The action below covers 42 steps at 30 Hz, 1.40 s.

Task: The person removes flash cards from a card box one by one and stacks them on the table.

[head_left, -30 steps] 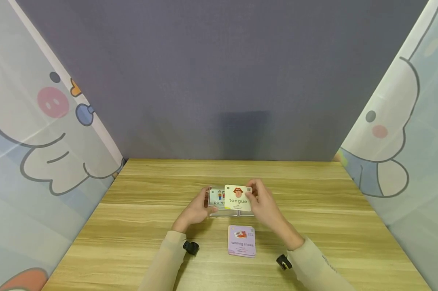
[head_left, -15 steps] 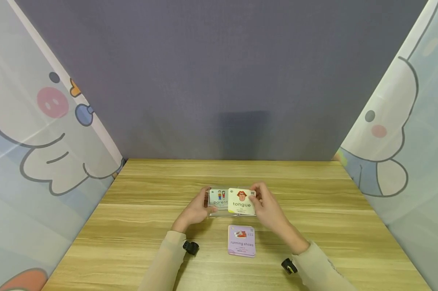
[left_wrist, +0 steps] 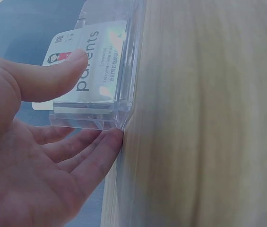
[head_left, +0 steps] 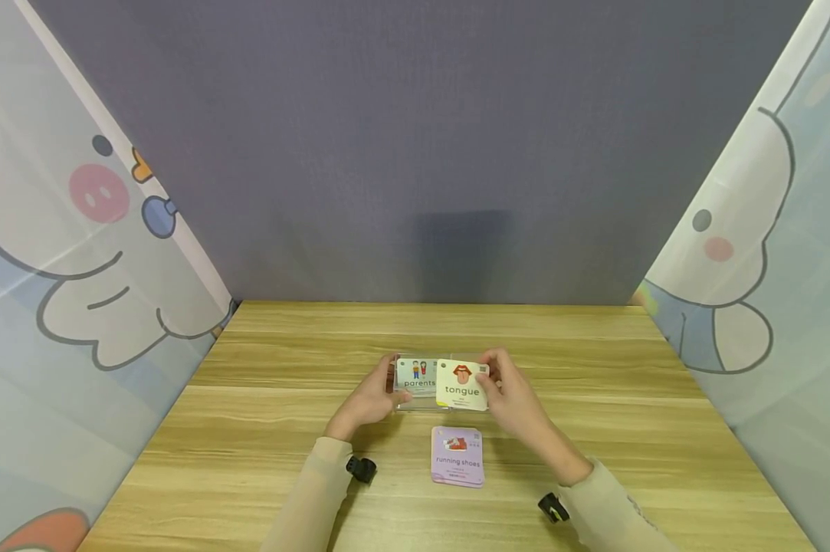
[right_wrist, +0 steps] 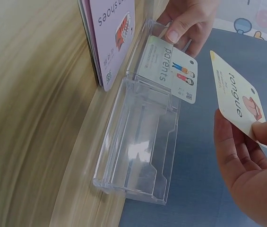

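Note:
My right hand (head_left: pixel 519 402) pinches a pale yellow flashcard reading "tongue" (head_left: pixel 458 392) by its right edge, thumb in front and fingers behind. In the right wrist view, that flashcard is raised apart from a clear plastic card holder (right_wrist: pixel 135 153). My left hand (head_left: pixel 369 397) grips the holder's left end. Its thumb lies over a pale green "parents" flashcard (left_wrist: pixel 83 80), and its fingers are against the end wall. This flashcard leans in the left compartment; the right compartment shows no card in the right wrist view.
A small stack of purple flashcards, "running shoes" (head_left: pixel 457 458) on top, lies on the wooden table (head_left: pixel 249 460) in front of the holder. A grey panel (head_left: pixel 415 153) rises behind the table, and cartoon-printed curtains (head_left: pixel 35 307) stand at both sides.
My right hand has carried the "tongue" flashcard right and slightly toward me, so more of the "parents" flashcard shows. My left hand stays put on the holder.

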Tool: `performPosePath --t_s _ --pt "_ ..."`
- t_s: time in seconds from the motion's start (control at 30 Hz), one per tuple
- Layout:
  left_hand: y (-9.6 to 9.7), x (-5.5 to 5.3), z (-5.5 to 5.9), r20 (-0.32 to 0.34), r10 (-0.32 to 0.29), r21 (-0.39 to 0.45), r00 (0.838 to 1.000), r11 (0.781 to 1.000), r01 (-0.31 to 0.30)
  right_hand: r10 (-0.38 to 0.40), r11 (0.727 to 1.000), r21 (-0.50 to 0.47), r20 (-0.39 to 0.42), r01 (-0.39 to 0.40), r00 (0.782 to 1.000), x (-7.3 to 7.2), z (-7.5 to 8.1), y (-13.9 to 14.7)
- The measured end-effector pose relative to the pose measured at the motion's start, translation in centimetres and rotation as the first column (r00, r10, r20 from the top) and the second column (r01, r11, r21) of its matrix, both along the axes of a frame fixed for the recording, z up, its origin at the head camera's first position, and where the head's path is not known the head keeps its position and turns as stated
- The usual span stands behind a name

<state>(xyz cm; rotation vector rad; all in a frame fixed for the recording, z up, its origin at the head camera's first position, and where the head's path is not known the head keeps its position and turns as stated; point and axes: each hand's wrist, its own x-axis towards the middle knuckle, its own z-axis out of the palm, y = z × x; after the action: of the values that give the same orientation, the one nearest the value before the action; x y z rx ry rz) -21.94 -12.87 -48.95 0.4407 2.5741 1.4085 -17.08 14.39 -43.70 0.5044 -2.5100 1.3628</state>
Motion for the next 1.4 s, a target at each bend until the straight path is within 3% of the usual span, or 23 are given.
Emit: performPosePath --t_s 0.63,1.03,1.4 --pt "0.2 0.1 0.2 0.003 0.001 0.001 1.0 1.0 -0.001 0.011 1.0 0.009 0.018 -0.011 1.0 0.7 0.3 0.8" --pt "0.2 0.0 0.2 -0.003 0.008 -0.018 1.0 1.0 -0.008 0.006 0.999 -0.046 0.036 -0.005 0.999 1.3 -0.1 1.1" --pt "0.1 0.1 0.1 0.0 0.006 -0.01 1.0 1.0 -0.006 0.017 0.997 -0.076 0.132 -0.007 0.991 2.1 -0.2 1.0"
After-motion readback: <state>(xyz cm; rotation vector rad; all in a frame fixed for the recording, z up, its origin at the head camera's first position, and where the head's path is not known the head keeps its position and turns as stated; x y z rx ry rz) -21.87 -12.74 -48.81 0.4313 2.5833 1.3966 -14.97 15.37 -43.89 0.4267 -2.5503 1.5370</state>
